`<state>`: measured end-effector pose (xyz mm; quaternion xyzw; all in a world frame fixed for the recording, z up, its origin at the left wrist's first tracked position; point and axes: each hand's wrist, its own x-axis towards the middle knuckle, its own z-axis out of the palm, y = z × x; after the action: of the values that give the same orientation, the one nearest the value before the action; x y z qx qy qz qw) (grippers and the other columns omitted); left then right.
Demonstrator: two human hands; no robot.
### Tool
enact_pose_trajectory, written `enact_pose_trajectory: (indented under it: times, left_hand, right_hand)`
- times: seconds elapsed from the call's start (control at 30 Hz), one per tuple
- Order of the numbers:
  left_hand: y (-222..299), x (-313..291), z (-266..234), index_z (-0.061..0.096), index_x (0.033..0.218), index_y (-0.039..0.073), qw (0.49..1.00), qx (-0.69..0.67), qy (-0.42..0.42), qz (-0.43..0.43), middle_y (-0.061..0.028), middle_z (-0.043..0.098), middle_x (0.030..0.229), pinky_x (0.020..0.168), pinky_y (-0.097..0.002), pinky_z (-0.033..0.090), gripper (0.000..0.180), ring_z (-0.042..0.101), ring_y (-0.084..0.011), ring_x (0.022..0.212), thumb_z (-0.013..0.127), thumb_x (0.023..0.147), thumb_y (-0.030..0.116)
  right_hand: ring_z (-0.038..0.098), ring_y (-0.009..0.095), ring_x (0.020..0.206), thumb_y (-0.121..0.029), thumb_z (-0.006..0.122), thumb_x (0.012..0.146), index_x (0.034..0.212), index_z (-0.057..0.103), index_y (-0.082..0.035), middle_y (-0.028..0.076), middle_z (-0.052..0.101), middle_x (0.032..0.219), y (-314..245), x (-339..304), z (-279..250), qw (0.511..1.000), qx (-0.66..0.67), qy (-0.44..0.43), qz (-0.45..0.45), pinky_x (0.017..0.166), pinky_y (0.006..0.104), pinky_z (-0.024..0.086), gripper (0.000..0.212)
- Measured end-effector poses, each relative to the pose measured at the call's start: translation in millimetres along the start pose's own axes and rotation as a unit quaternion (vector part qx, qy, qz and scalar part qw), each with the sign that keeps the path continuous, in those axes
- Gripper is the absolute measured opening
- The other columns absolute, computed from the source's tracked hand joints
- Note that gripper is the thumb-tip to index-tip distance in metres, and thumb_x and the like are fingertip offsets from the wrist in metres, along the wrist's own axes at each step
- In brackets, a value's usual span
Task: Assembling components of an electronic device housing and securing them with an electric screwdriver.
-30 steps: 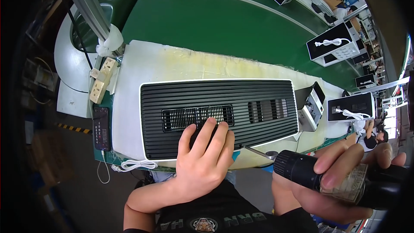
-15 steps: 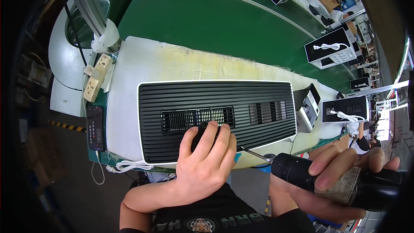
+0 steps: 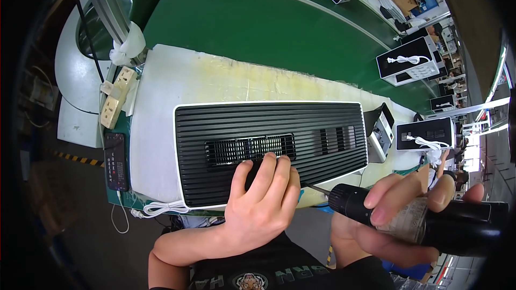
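A long appliance (image 3: pixel 226 188) lies in front of me, its black ribbed face up inside a white rim. My left hand (image 3: pixel 263 198) rests over its near edge, fingers stretched apart on the ribs beside the recessed grille (image 3: pixel 231 151). Its thumb is hidden. Wrapped around the body of a black electric screwdriver (image 3: pixel 355 204) is my right hand (image 3: pixel 398 220), closed. The thin bit points left to the appliance's near edge, close to my left fingers. Whether the tip touches a screw cannot be seen.
White padding (image 3: pixel 156 91) covers the bench, with a power strip (image 3: pixel 118 99) and a phone (image 3: pixel 116 161) at left. A coiled white cord (image 3: pixel 161 208) lies near the front edge. Right of the appliance stands a white-and-black part (image 3: pixel 380 134). More units with cords (image 3: pixel 406 60) sit beyond.
My right hand has brought the screwdriver left and slightly up, closer to the appliance's edge. My left hand has shifted slightly right on the panel.
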<state>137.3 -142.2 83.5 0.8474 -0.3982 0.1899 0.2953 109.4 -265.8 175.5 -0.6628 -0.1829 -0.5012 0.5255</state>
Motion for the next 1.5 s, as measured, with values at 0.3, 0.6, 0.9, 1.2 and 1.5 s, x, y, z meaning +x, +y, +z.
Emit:
enact_pose_trajectory:
  times: [0.3,0.6,0.9,1.2,1.5]
  left_hand:
    - [2.7,11.5,-6.2,0.061,0.094,-0.001,0.999,-0.018,-0.045,0.010,-0.0155,0.057,0.104,0.082,-0.0426,0.043,0.034,0.056,-0.0296,0.100,0.065,0.065,0.016]
    - [31.8,30.2,14.6,0.060,0.099,-0.003,0.996,0.049,-0.064,0.023,-0.0198,0.054,0.107,0.079,-0.0450,0.042,0.044,0.053,-0.0367,0.097,0.071,0.060,0.012]
    - [37.5,29.3,-10.8,0.060,0.109,-0.005,0.987,0.080,-0.136,-0.031,-0.0223,0.051,0.126,0.100,-0.0531,0.034,0.043,0.044,-0.0431,0.123,0.069,0.068,0.007]
    - [-65.9,-47.5,-17.3,0.066,0.111,0.006,0.989,-0.142,0.013,-0.044,-0.0159,0.056,0.129,0.103,-0.0503,0.038,0.043,0.045,-0.0399,0.127,0.075,0.070,0.018]
    - [-76.2,-53.7,-13.8,0.066,0.109,0.010,0.988,-0.140,0.067,-0.007,-0.0107,0.060,0.124,0.087,-0.0432,0.040,0.039,0.051,-0.0343,0.122,0.068,0.073,0.026]
  right_hand:
    - [0.055,0.020,0.056,-0.041,0.056,0.093,0.146,0.008,-0.004,0.017,0.048,0.114,6.0,3.5,-13.5,0.999,0.045,-0.001,0.019,0.042,0.0305,0.046,0.081]
    - [0.054,0.019,0.055,-0.027,0.052,0.091,0.114,0.035,0.005,0.015,0.057,0.078,43.7,-37.7,-192.6,0.893,-0.354,0.276,-0.039,0.052,0.0290,0.048,0.043]
    - [0.058,0.019,0.057,-0.029,0.051,0.095,0.139,0.018,-0.002,0.022,0.053,0.113,84.7,-87.2,-234.9,0.910,-0.368,0.189,-0.027,0.057,0.0304,0.050,0.062]
    - [0.049,0.014,0.067,-0.037,0.061,0.086,0.128,0.034,0.000,0.012,0.044,0.111,-30.7,-13.3,-126.0,0.979,0.108,0.107,0.132,0.060,0.0252,0.042,0.062]
    - [0.047,0.014,0.053,-0.034,0.060,0.090,0.139,0.016,0.003,0.014,0.039,0.120,-30.1,9.2,52.7,0.996,0.078,-0.011,0.037,0.046,0.0286,0.041,0.076]
